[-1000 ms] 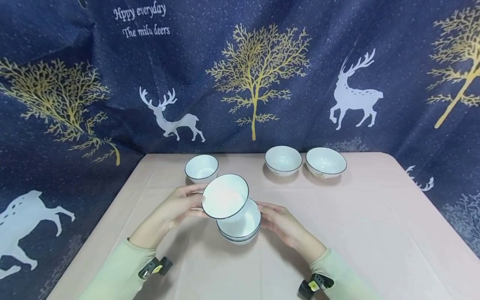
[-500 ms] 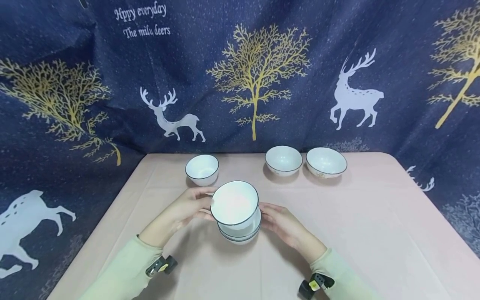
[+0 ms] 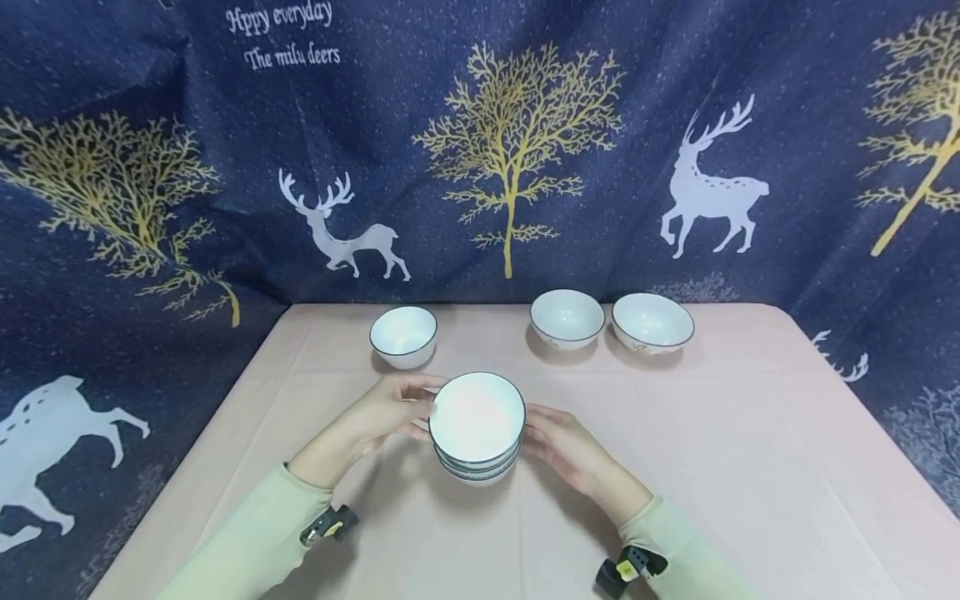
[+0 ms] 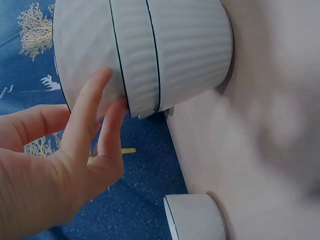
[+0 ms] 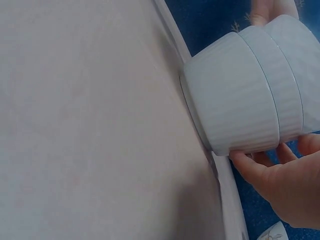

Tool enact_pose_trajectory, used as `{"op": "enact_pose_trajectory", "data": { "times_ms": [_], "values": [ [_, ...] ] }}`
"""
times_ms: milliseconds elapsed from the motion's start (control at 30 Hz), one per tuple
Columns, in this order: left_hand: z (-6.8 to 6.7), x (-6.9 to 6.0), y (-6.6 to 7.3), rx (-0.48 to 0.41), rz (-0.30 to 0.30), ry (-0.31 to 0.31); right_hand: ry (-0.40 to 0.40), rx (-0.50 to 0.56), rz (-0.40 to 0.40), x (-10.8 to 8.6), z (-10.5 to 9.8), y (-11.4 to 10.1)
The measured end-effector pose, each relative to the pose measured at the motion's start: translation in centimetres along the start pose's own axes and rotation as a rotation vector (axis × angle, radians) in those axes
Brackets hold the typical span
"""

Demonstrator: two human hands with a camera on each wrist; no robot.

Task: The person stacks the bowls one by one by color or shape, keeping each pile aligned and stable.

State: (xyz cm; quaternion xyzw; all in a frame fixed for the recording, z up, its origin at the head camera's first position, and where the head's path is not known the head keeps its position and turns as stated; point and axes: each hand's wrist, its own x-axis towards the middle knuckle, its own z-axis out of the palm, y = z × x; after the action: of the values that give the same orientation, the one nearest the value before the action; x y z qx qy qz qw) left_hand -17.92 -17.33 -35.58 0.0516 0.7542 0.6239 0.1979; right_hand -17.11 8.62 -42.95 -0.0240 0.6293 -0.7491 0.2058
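Note:
In the head view a white, dark-rimmed bowl [image 3: 477,417] sits on top of several stacked bowls [image 3: 478,478] at the middle of the table. My left hand [image 3: 375,421] grips its left side. The left wrist view shows fingers of my left hand [image 4: 70,160] against the ribbed wall of the top bowl [image 4: 82,50], beside two lower bowls. From the right, my right hand [image 3: 573,450] holds the stack. In the right wrist view, fingertips of my right hand [image 5: 290,185] touch the lowest bowl [image 5: 230,100] and the one above.
One bowl [image 3: 403,333] stands at the back left of the pink-covered table [image 3: 750,467]. Two wider bowls [image 3: 567,317], [image 3: 652,321] stand side by side at the back right. Behind the table hangs a dark blue cloth [image 3: 450,250] with deer and trees.
My left hand has moved right and slightly down with its bowl, from above the stack's left side to on top of the stack. My right hand has stayed at the stack's right side.

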Motion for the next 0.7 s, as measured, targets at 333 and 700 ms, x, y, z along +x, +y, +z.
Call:
{"op": "enact_pose_trajectory", "data": {
  "times_ms": [333,700],
  "values": [
    [-0.3,-0.1,-0.4,-0.018,-0.021,0.022,0.005,0.007,-0.002,0.0,0.3,-0.1],
    [-0.7,0.0,-1.2,-0.01,-0.034,0.037,0.021,0.013,0.01,0.1,0.2,0.2]
  ]
}}
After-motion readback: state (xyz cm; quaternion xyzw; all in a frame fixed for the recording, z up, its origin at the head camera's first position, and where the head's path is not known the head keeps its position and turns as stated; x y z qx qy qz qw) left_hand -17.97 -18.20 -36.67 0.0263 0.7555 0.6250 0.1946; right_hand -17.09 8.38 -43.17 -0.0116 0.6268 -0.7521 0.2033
